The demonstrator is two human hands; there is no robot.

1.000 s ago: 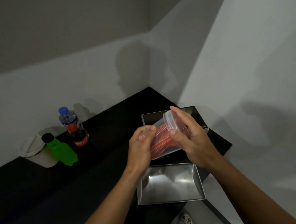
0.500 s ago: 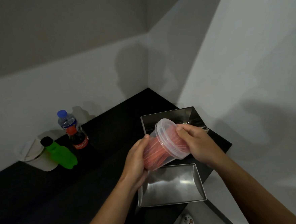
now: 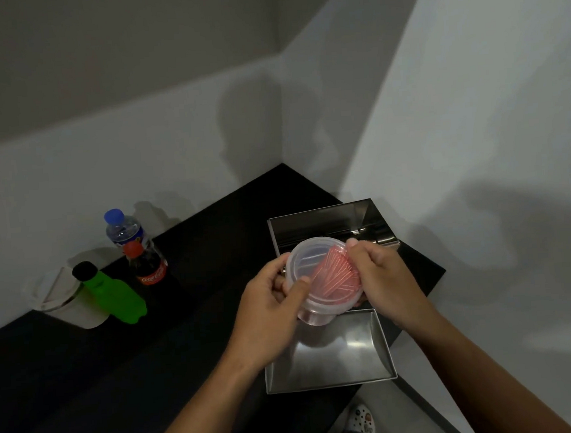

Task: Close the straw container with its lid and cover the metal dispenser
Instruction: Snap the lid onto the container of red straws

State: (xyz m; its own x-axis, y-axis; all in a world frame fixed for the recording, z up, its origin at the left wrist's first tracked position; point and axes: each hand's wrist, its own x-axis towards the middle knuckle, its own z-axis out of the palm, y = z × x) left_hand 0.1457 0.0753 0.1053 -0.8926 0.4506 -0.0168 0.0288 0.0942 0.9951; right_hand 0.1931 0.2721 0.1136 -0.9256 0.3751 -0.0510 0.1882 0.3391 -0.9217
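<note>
I hold a clear round plastic straw container (image 3: 326, 282) full of red straws above the black counter, its lidded top turned up toward me. My left hand (image 3: 272, 307) grips its left side with the thumb pressed on the clear lid (image 3: 309, 257). On the container's right rim rests my right hand (image 3: 379, 277), fingers curled over the edge. Behind the container stands the open metal dispenser (image 3: 332, 225). Its flat metal cover (image 3: 331, 358) lies on the counter below my hands, hollow side up.
At the left back of the black counter (image 3: 152, 361) stand a water bottle (image 3: 122, 227), a cola bottle (image 3: 147, 268), a green bottle (image 3: 112, 292) and a white cup with a lid (image 3: 63, 299). Walls close in behind and to the right. The counter's front edge drops to the floor at lower right.
The container has swung from lying tilted on its side to facing lid up. Both hands shifted around it, and my left thumb now presses on the lid.
</note>
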